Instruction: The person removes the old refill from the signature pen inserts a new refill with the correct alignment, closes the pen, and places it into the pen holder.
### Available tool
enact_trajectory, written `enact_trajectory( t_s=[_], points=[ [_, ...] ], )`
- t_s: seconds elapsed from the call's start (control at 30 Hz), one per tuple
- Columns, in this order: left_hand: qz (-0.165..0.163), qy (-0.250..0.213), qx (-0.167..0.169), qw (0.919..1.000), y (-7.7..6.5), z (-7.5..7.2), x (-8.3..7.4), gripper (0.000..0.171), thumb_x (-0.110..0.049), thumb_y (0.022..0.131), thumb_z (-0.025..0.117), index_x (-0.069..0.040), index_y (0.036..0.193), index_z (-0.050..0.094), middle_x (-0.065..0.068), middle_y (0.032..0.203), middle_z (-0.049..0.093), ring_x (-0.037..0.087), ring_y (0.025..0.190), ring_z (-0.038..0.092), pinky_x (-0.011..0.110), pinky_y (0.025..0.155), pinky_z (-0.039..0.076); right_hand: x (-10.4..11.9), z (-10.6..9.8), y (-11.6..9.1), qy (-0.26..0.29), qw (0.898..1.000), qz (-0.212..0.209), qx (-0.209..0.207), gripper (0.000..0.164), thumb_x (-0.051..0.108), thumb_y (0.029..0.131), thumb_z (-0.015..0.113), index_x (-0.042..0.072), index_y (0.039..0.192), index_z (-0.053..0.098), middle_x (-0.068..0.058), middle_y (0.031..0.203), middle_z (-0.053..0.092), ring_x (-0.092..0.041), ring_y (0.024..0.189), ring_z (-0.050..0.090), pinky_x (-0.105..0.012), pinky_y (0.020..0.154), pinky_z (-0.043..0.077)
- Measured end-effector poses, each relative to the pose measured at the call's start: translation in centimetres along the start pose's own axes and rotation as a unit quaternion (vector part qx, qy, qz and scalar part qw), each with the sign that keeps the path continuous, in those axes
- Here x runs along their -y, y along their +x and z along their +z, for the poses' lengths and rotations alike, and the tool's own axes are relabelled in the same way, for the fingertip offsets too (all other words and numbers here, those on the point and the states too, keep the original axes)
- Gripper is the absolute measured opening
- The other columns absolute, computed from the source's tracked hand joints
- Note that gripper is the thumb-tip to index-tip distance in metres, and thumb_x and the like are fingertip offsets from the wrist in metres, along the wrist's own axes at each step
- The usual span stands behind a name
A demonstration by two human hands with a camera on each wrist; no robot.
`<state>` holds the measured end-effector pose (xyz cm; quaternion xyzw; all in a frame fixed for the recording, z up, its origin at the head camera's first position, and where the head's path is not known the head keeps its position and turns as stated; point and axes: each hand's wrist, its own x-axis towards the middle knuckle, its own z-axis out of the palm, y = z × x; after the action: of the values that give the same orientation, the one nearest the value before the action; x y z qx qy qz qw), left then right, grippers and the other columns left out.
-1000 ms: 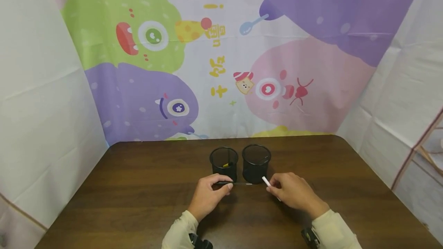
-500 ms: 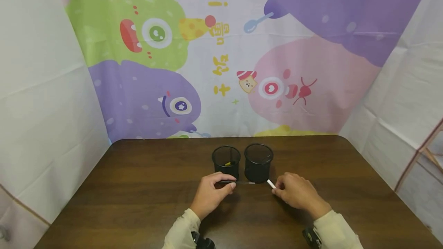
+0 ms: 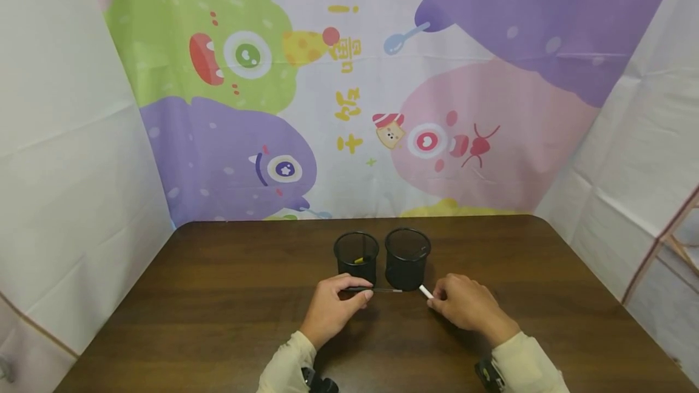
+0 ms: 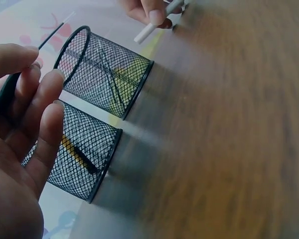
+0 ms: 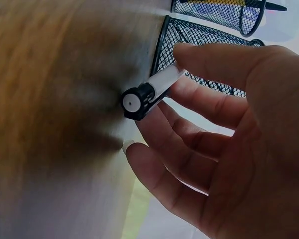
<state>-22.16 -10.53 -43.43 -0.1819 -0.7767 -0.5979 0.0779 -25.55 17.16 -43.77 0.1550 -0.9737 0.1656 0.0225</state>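
My left hand pinches a slim dark stick between thumb and fingers. It narrows to a thin shaft with a pale tip, pointing right in the head view; its thicker end is partly hidden by the hand. My right hand pinches a white pen with a black clipped end, its white end angled toward the cups. Just beyond the hands stand two black mesh pen cups: a left cup, close behind my left fingers, and a right cup, near both tips.
Inside the left cup leans a yellow-and-black item. A thin dark rod shows through the right cup's mesh. The brown wooden table ends at a cartoon-printed cloth, with pale cloth walls at both sides.
Compared with one second ago, the white pen has tilted in my right hand, and its far end no longer shows below the fingers. My left hand keeps its grip; the head view has shifted slightly.
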Motion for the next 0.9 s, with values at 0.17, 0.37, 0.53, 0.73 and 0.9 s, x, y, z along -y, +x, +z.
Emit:
enact_trajectory(
  t_s=[0.17, 0.37, 0.53, 0.73, 0.9],
  points=[
    [0.002, -0.002, -0.002, 1.0, 0.02, 0.08, 0.05, 0.012, -0.005, 0.088, 0.075, -0.007, 0.1, 0.077, 0.004, 0.083, 0.068, 0.016, 0.073, 0.068, 0.026, 0.067, 0.055, -0.07, -0.02, 0.01, 0.001, 1.0, 0.001, 0.004, 0.019, 0.029, 0.086, 0.079, 0.026, 0.073, 0.065, 0.008, 0.077, 0.055, -0.013, 0.067, 0.051, -0.042, 0.06, 0.047],
    [0.002, -0.002, -0.004, 1.0, 0.02, 0.11, 0.14, 0.011, -0.004, 0.088, 0.075, -0.01, 0.097, 0.076, 0.004, 0.083, 0.068, 0.015, 0.072, 0.068, 0.026, 0.067, 0.055, -0.13, 0.0, 0.0, 0.001, 1.0, -0.001, 0.002, 0.018, 0.028, 0.086, 0.079, 0.027, 0.074, 0.066, 0.009, 0.077, 0.056, -0.011, 0.069, 0.053, -0.044, 0.063, 0.049],
    [0.002, -0.002, -0.001, 1.0, 0.03, 0.11, 0.06, 0.01, -0.005, 0.089, 0.075, -0.01, 0.097, 0.076, 0.004, 0.084, 0.069, 0.015, 0.072, 0.068, 0.027, 0.068, 0.056, -0.16, -0.03, 0.03, 0.001, 1.0, -0.002, 0.003, 0.016, 0.028, 0.087, 0.079, 0.027, 0.075, 0.067, 0.01, 0.079, 0.057, -0.011, 0.071, 0.054, -0.044, 0.065, 0.05],
    [0.005, -0.003, -0.003, 1.0, 0.05, 0.12, 0.01, 0.009, -0.004, 0.089, 0.075, -0.008, 0.097, 0.076, 0.004, 0.085, 0.069, 0.013, 0.072, 0.068, 0.027, 0.067, 0.056, 0.02, -0.18, 0.14, 0.005, 1.0, -0.003, 0.005, 0.014, 0.03, 0.088, 0.077, 0.026, 0.079, 0.067, 0.01, 0.081, 0.059, -0.011, 0.072, 0.054, -0.045, 0.065, 0.05],
    [0.006, -0.006, -0.003, 1.0, 0.07, 0.18, 0.1, 0.01, -0.002, 0.089, 0.074, -0.008, 0.096, 0.076, 0.004, 0.086, 0.07, 0.014, 0.072, 0.068, 0.027, 0.068, 0.057, 0.35, -0.2, 0.24, 0.015, 1.0, 0.002, 0.003, 0.012, 0.03, 0.088, 0.076, 0.025, 0.082, 0.068, 0.011, 0.081, 0.06, -0.01, 0.075, 0.056, -0.045, 0.068, 0.05]
  ],
)
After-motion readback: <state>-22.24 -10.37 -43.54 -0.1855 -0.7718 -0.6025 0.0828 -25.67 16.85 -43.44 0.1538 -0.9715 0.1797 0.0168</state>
